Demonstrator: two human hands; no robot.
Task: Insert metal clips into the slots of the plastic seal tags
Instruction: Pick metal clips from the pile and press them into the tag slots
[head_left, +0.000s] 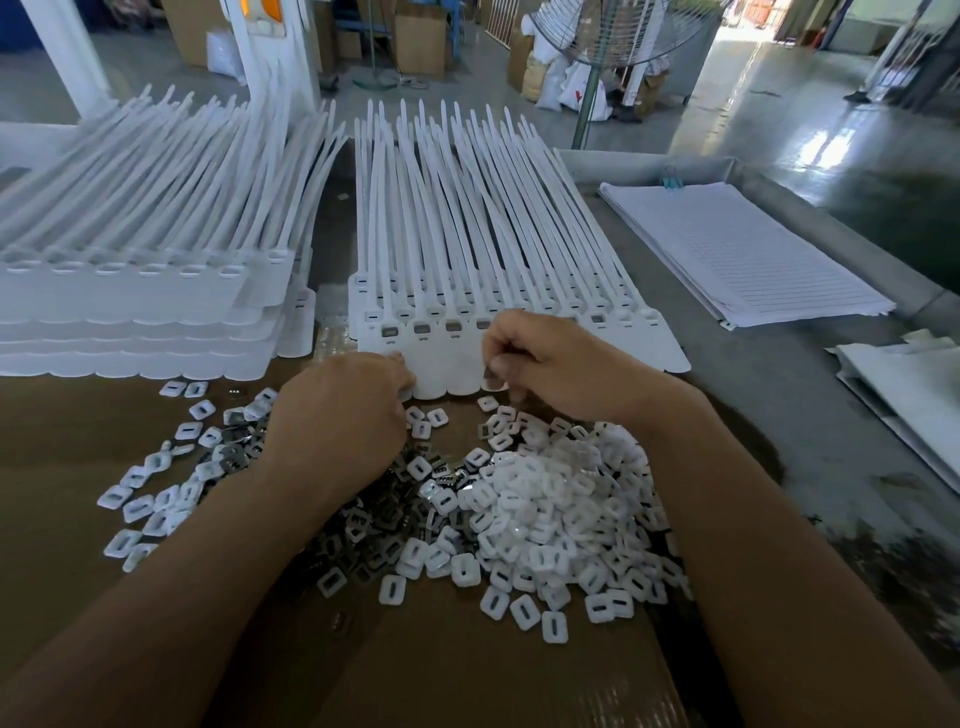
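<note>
Leftmost, a stack of seal tags (130, 312) with empty-looking slots waited on the desk (779, 415), and the left hand (337, 415) curled at the working strip's (447, 364) near edge, its grip impossible to tell. About four of the strip's left slots held metal clips (387, 329), so most seemingly remained, while the right hand (550, 364) pinched what seemed another clip (491, 372). No writing was legible.
</note>
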